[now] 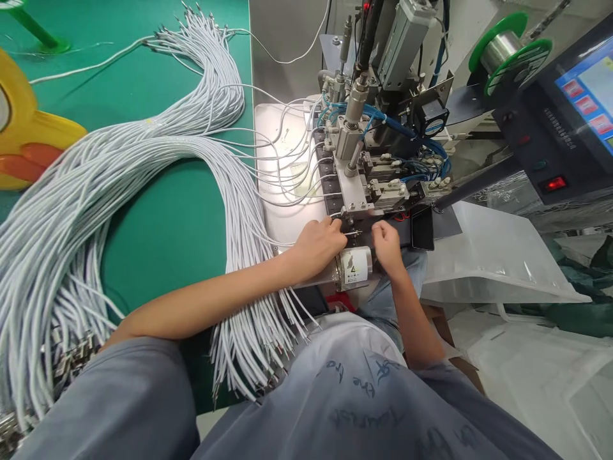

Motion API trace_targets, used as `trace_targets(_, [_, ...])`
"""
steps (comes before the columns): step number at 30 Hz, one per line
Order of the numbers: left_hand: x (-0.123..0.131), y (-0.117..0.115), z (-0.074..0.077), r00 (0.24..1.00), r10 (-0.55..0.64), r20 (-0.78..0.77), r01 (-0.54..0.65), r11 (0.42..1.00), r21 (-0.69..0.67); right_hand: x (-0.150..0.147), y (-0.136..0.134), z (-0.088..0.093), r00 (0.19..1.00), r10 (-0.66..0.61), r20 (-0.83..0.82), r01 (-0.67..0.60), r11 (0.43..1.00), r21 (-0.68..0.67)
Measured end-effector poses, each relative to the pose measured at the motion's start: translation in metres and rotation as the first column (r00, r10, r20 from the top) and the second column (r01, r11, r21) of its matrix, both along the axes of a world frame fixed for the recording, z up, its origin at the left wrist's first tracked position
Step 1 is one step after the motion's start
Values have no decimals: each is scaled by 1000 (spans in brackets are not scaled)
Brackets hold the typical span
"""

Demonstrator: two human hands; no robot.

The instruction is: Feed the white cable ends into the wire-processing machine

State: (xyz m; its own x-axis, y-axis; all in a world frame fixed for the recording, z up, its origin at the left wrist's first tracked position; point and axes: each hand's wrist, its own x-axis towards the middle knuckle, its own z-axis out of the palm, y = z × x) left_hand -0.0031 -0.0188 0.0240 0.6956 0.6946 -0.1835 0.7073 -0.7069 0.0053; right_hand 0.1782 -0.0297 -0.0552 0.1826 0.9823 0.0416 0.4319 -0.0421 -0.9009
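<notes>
My left hand (318, 244) rests at the front of a small machine (368, 147), fingers pinched on the end of a thin white cable (348, 233) at the black fixture row (330, 185). My right hand (385, 246) is curled just to the right of it, fingertips at the same spot below the metal clamp block; what it grips is too small to tell. A white cylinder with a warning label (355, 268) sits between my wrists. Several white cables (287, 160) lie across the lit white plate (282, 223) into the fixture.
A large bundle of white cables (119, 172) drapes over the green mat (167, 230) on the left. A yellow tape dispenser (23, 128) sits far left. A green wire spool (507, 51), a control panel with a screen (575, 108) and a clear plastic bin (493, 255) stand right.
</notes>
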Motion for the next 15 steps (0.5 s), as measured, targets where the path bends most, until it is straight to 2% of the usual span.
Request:
trace_targets(2, [0,-2,-1,998,58,-3,-57,998,20,-7,-22,14,985,-159,60,150,980,132])
trace_targets(4, [0,-4,-3,990,142,-10,-141,989,46,-22,-49,26,966,-234,110,203,949,242])
trace_targets(5, [0,-4,-5,984,177,-14,-176,983,59,-32,-62,30,974,-183,131,147,958,247])
trace_targets(7, [1,-4,-8,977,210,-20,-208,975,73,-55,-85,32,982,94,163,-109,991,83])
trace_targets(8, [1,-5,-9,977,211,-19,-209,975,76,-66,-93,31,962,242,126,-240,970,-31])
trace_targets(10, [2,-6,-9,981,195,10,-195,978,73,-85,-102,22,892,452,-20,-445,871,-209])
trace_targets(12, [3,-10,-6,987,139,84,-143,989,43,-97,-105,12,844,523,-114,-532,796,-288])
trace_targets(15, [5,-19,1,963,-50,265,52,999,0,-102,-106,1,822,557,-115,-562,762,-323])
